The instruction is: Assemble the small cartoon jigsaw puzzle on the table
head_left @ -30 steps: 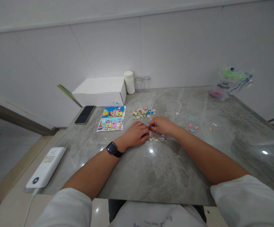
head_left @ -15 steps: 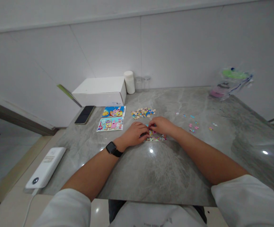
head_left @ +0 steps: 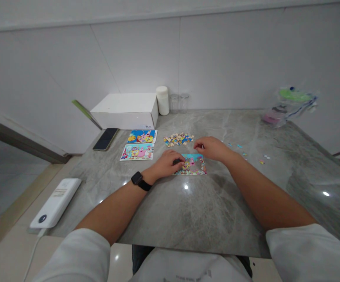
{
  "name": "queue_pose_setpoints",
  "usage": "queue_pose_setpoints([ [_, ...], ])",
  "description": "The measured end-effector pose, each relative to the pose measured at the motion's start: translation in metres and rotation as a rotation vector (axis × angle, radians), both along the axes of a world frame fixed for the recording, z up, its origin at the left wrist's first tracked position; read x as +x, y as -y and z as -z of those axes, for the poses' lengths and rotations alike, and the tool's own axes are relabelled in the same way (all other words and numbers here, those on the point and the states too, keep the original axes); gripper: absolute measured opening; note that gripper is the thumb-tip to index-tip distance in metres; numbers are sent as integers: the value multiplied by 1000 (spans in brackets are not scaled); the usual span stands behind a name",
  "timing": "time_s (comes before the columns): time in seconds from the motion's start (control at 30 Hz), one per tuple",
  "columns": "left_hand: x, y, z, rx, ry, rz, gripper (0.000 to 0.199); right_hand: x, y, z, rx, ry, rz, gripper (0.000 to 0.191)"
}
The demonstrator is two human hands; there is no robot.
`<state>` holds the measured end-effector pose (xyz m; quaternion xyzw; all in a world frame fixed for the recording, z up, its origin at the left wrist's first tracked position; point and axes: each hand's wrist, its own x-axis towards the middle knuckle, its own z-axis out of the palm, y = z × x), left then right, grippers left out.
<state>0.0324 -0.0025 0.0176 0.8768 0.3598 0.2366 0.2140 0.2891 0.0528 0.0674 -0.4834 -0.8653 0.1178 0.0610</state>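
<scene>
A partly assembled jigsaw puzzle (head_left: pixel 192 161) with a bright cartoon picture lies flat in front of me; grey tabletop shows through a gap in its right half. My left hand (head_left: pixel 170 163), with a black watch on the wrist, rests at the puzzle's left edge, thumb and fingers apart, hiding that side. Just beyond the upper right corner, my right hand (head_left: pixel 211 149) is raised with fingertips pinched together; whatever they hold is too small to make out. A heap of puzzle pieces (head_left: pixel 178 139) lies behind the puzzle, and loose pieces (head_left: pixel 239 146) are scattered to the right.
Two cartoon picture cards (head_left: pixel 137 152) lie left of the puzzle, near a phone (head_left: pixel 106 139). Behind are a white box (head_left: pixel 125 109), a white bottle (head_left: pixel 162 101) and two clear glasses (head_left: pixel 184 103). A power bank (head_left: pixel 55 203) sits front left, a plastic bag (head_left: pixel 287 105) far right.
My right hand has lifted from the puzzle and moved right and away from me, uncovering more of the picture. The left hand has stayed at the left edge. The view has shifted slightly.
</scene>
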Motion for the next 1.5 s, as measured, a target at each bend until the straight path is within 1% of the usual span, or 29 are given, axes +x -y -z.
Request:
queue_pose_setpoints([
  [0.17,-2,-2,0,-46,86,-55,20,0,4,-6,-26,25,-17,25],
  [0.23,-4,-2,-2,-16,83,-73,19,1,6,-7,-60,58,-31,25],
  [0.33,-9,-1,-9,68,3,-68,21,6,11,-8,-101,140,-28,28],
  [0.4,-14,0,-14,99,-76,-58,35,9,17,-9,-116,200,-7,43],
  [0.5,-22,1,-23,91,-191,-55,60,10,26,-11,-180,298,28,67],
  [0.57,-28,1,-27,62,-239,-58,70,9,31,-13,-230,357,45,76],
  [0.63,-33,0,-30,28,-271,-49,73,6,33,-14,-263,389,48,78],
  [0.8,-40,-2,-28,-27,-332,-33,66,0,35,-12,-285,348,53,80],
  [0.9,-39,-3,-26,-36,-371,-33,57,-3,36,-10,-292,326,15,81],
  [1.0,-38,-5,-25,-31,-386,-32,52,-6,37,-10,-309,330,-19,81],
  [1.17,-38,-7,-21,-6,-350,-12,50,-5,35,-12,-310,326,-16,79],
  [1.33,-39,-9,-20,0,-336,-21,50,-1,29,-9,-309,297,-27,78],
  [1.5,-40,-13,-17,-8,-303,-11,49,1,25,-6,-305,289,-39,70],
])
